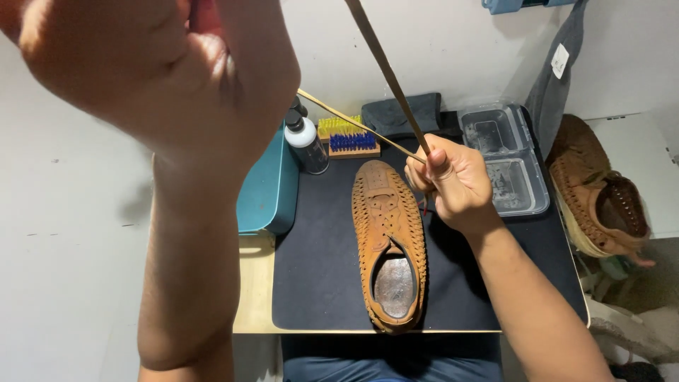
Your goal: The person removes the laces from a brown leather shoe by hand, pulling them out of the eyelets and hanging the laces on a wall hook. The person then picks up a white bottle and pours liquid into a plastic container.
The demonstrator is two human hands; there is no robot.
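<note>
A tan woven leather shoe (389,244) lies on a black mat (318,269), toe pointing away from me. My right hand (453,180) is beside the toe, pinching a tan shoelace (385,67) that runs up out of the top of the picture. A second stretch of the lace goes left toward my left hand (170,64). That hand is raised very close to the camera, its fingers closed, apparently on the lace's other end.
A teal box (269,187) stands left of the mat. Behind the shoe are a white bottle (305,141), a brush with yellow and blue bristles (350,138), a dark cloth (403,113) and a clear plastic tray (506,155). The matching shoe (598,191) rests at right.
</note>
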